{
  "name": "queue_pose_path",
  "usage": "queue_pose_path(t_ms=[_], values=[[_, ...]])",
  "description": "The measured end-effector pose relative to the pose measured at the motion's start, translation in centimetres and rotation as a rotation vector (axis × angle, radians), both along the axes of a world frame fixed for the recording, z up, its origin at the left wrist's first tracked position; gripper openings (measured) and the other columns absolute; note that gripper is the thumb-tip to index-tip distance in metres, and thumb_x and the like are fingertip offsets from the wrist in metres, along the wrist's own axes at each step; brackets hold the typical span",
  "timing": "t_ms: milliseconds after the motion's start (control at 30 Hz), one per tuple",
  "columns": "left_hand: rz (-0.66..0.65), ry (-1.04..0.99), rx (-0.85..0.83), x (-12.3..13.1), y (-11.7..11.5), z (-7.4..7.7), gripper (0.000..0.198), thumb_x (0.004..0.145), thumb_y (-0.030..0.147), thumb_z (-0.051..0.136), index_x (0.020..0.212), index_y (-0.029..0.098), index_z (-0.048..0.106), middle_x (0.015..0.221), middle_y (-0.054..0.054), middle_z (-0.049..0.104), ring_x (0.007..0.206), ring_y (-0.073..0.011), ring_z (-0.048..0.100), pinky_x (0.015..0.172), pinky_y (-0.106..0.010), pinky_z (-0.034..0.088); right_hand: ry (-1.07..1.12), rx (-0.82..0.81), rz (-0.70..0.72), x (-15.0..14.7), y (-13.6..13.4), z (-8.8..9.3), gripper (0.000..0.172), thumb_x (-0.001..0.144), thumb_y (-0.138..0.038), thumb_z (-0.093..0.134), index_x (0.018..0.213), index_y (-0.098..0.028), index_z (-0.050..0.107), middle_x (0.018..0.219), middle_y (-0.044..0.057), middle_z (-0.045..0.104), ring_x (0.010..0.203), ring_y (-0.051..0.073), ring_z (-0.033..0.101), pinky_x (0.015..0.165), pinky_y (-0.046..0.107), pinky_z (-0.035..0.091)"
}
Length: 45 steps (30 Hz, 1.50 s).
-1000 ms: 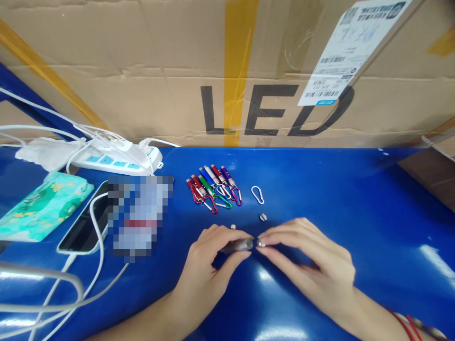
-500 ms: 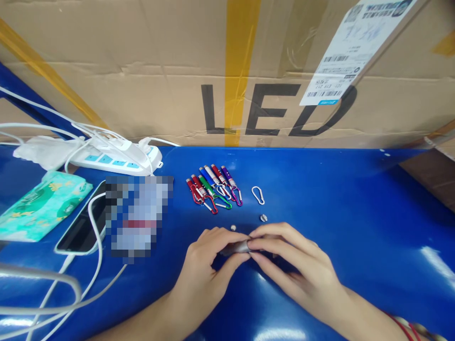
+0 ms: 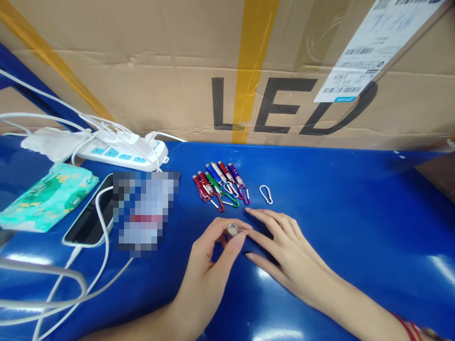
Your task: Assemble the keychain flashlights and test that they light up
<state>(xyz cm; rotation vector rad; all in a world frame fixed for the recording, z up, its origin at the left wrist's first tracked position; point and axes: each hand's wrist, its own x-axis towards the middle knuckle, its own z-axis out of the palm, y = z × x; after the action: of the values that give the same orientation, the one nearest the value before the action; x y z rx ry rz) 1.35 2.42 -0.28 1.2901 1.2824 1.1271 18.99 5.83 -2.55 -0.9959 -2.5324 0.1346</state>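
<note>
A: anything readable?
B: yeah, huge "LED" on the carton [image 3: 170, 90], shipping label [image 3: 359, 61] mostly too blurry tho
A: hands?
B: left hand [image 3: 209, 258] pinches a silver tube [image 3: 232, 230] above the blue table [image 3: 341, 199], right hand [image 3: 286, 246] just beside, fingers spread

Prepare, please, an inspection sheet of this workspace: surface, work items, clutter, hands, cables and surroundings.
Surface: blue table, glossy, with light reflections.
Work items: metallic tube in hand; coloured penlight-like tubes with clips, in a group; loose silver carabiner to their right.
Clutter: green packet, phone, power strip, all on the left; one area pixelated, unreadable.
Hands: left hand pinches the metallic tube; right hand close by, fingers spread, held object: nothing seen.
Cables: several white cables, looped at left, one crossing the phone.
Surroundings: large cardboard box marked LED, behind.
</note>
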Motion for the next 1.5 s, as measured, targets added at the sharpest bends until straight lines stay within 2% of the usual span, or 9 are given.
queue_pose_path(t_ms=[133, 300, 500, 700, 867, 1033, 1133, 1267, 1500], values=[[-0.114, 0.039, 0.014, 0.2, -0.2, 0.0, 0.013, 0.088, 0.022, 0.051, 0.086, 0.021, 0.063, 0.08, 0.0, 0.061, 0.078, -0.0132, 0.056, 0.07, -0.021, 0.042, 0.073, 0.055, -0.007, 0.1, 0.0, 0.0, 0.025, 0.092, -0.03, 0.05, 0.11, -0.023, 0.065, 0.129, 0.008, 0.051, 0.117, 0.025, 0.043, 0.092, 0.044, 0.04], [-0.231, 0.119, 0.104, 0.5, -0.2, 0.2, 0.01, 0.085, 0.015, 0.056, 0.081, 0.019, 0.065, 0.074, 0.002, 0.063, 0.071, -0.012, 0.054, 0.071, -0.022, 0.041, 0.129, 0.084, -0.011, 0.4, 0.1, 0.0, 0.026, 0.094, -0.03, 0.046, 0.106, -0.022, 0.067, 0.123, 0.008, 0.056, 0.113, 0.024, 0.047, 0.088, 0.041, 0.04], [-0.271, 0.12, 0.047, 0.5, -0.4, 0.0, 0.013, 0.085, 0.015, 0.055, 0.075, 0.018, 0.063, 0.07, 0.003, 0.06, 0.067, -0.0108, 0.053, 0.065, -0.02, 0.04, 0.226, -0.016, -0.025, 0.3, 0.0, -0.2, 0.021, 0.092, -0.031, 0.049, 0.093, -0.023, 0.069, 0.116, 0.006, 0.06, 0.108, 0.023, 0.05, 0.084, 0.039, 0.04], [-0.181, 0.174, 0.116, 0.2, -0.2, -0.1, 0.015, 0.088, 0.018, 0.052, 0.09, 0.022, 0.066, 0.078, 0.002, 0.055, 0.073, -0.0104, 0.05, 0.069, -0.019, 0.039, 0.283, -0.117, -0.016, 0.5, 0.1, 0.0, 0.002, 0.084, -0.022, 0.062, 0.086, -0.022, 0.064, 0.111, 0.004, 0.06, 0.105, 0.022, 0.05, 0.084, 0.038, 0.04], [-0.206, 0.19, 0.06, -0.1, 0.1, 0.1, 0.019, 0.091, 0.024, 0.045, 0.089, 0.021, 0.063, 0.08, 0.0, 0.054, 0.071, -0.011, 0.051, 0.067, -0.02, 0.04, 0.278, -0.056, 0.017, 0.5, 0.1, 0.4, 0.005, 0.084, -0.017, 0.062, 0.088, -0.02, 0.064, 0.106, 0.004, 0.062, 0.099, 0.02, 0.054, 0.084, 0.036, 0.04], [-0.318, 0.257, 0.022, 0.0, 0.0, -0.1, 0.014, 0.09, 0.022, 0.044, 0.087, 0.021, 0.057, 0.071, 0.003, 0.053, 0.063, -0.0103, 0.049, 0.06, -0.019, 0.036, 0.476, 0.061, -0.019, 0.6, -0.1, 1.4, 0.017, 0.082, -0.009, 0.063, 0.096, -0.018, 0.063, 0.09, 0.003, 0.067, 0.082, 0.014, 0.059, 0.073, 0.031, 0.044], [-0.382, 0.257, -0.021, 0.1, -0.2, -0.3, 0.014, 0.09, 0.023, 0.042, 0.081, 0.02, 0.052, 0.061, 0.005, 0.048, 0.057, -0.0092, 0.045, 0.057, -0.018, 0.033, 0.556, 0.045, 0.037, 0.5, -0.5, 1.9, 0.019, 0.08, -0.005, 0.062, 0.096, -0.016, 0.063, 0.089, 0.004, 0.067, 0.079, 0.013, 0.06, 0.071, 0.03, 0.046], [-0.405, 0.177, -0.043, 0.0, -0.1, -0.3, 0.02, 0.091, 0.025, 0.039, 0.075, 0.018, 0.047, 0.06, 0.005, 0.045, 0.056, -0.008, 0.043, 0.057, -0.017, 0.032, 0.587, 0.014, 0.146, 0.2, -1.0, 1.9, 0.024, 0.079, -0.001, 0.062, 0.099, -0.013, 0.064, 0.09, 0.005, 0.067, 0.078, 0.013, 0.06, 0.068, 0.029, 0.047], [-0.392, 0.124, -0.023, -0.2, -0.1, -0.2, 0.021, 0.093, 0.026, 0.038, 0.077, 0.017, 0.05, 0.059, 0.006, 0.043, 0.054, -0.0074, 0.04, 0.056, -0.017, 0.033, 0.516, -0.021, 0.172, 0.4, -0.9, 2.3, 0.022, 0.084, -0.009, 0.058, 0.105, -0.015, 0.063, 0.101, 0.007, 0.064, 0.084, 0.013, 0.06, 0.071, 0.028, 0.05]])
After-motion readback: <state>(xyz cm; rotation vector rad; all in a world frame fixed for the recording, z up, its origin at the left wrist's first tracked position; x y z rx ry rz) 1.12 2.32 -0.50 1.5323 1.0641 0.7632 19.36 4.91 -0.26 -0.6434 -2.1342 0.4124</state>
